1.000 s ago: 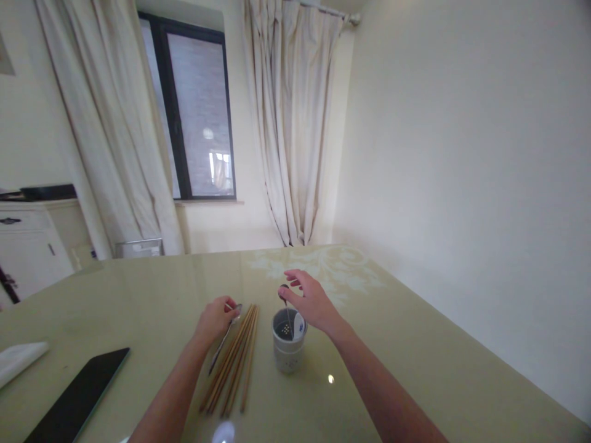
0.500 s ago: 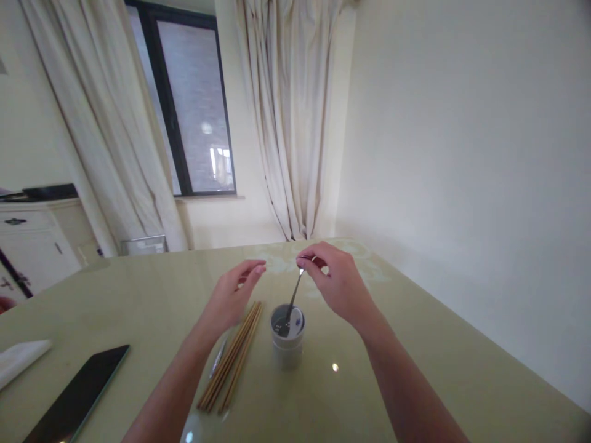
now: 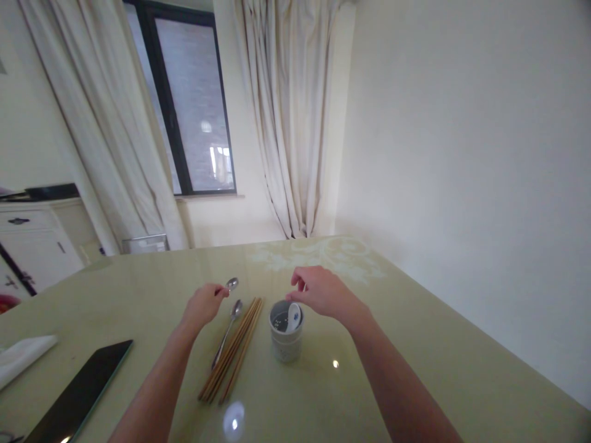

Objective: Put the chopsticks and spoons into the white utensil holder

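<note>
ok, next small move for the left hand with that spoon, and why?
Probably lay it down beside the other metal spoon. The left hand pinches a small metal spoon just above the table, next to the wooden chopsticks; the right hand hovers empty over the white perforated cup.

Small metal spoon [image 3: 231, 284] lifted above table, apparently pinched by handle.

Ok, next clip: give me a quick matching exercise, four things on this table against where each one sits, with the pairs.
Things:
1. white-and-blue spoon
2. chopsticks
3. raised metal spoon
4. dark tablet

Places:
A. held in left hand
B. flat beside the lying spoon
C. table's near left part
D. inside holder, under right hand

Pairs: 1-D, 2-B, 3-A, 4-C
</note>
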The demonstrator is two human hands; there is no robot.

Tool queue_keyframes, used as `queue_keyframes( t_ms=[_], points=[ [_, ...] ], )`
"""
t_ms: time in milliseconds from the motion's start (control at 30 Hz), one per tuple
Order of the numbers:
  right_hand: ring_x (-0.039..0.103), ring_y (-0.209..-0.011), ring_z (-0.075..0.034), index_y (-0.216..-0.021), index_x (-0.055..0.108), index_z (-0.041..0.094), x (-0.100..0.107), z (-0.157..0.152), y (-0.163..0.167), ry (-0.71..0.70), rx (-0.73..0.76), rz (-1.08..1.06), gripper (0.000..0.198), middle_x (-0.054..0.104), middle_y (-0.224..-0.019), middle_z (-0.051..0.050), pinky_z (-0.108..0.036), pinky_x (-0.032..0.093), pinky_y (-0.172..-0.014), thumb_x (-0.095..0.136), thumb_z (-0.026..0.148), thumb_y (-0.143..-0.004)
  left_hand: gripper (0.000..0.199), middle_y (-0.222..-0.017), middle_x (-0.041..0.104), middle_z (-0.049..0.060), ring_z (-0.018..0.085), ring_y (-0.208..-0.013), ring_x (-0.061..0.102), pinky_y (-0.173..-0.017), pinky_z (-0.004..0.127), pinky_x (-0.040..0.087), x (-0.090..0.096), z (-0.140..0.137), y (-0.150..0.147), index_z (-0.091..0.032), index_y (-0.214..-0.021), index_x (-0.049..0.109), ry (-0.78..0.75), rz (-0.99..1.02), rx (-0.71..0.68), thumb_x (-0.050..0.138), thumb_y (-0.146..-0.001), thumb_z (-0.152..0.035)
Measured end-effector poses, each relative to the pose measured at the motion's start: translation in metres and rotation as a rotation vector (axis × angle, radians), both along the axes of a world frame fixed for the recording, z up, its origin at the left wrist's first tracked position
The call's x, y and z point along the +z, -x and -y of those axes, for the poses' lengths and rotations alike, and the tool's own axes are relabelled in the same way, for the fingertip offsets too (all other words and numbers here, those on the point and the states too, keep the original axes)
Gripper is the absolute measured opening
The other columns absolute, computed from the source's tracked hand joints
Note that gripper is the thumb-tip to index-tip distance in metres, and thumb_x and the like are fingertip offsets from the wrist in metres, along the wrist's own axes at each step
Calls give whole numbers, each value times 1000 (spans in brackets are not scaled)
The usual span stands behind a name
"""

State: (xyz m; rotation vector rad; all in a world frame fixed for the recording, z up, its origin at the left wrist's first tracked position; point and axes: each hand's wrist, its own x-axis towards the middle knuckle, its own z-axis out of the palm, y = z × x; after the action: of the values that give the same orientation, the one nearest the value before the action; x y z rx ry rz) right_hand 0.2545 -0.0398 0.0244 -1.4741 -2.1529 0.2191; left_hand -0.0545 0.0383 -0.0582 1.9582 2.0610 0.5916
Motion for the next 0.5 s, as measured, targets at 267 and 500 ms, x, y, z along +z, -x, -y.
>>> queue_keyframes(
  t_ms=[267,500],
  points=[
    [74,-87,-30,-92,79,19,-12,0,15,182,-30,288,18,79,-94,-11,-30,44,-63,84,21,-75,17,-101,80,15,30,-98,74,-71,30,44,-40,-6,12,-18,-92,76,128,-124,95,64,-88,-30],
    [73,-87,-24,-92,81,21,-1,6,12,183,-52,349,16,80,-95,-10,-28,44,-68,68,17,-84,18,-83,80,6,21,-80,75,-68,25,49,-46,-5,-6,-19,-92,77,167,-39,-46,67,-87,-33]
  ],
)
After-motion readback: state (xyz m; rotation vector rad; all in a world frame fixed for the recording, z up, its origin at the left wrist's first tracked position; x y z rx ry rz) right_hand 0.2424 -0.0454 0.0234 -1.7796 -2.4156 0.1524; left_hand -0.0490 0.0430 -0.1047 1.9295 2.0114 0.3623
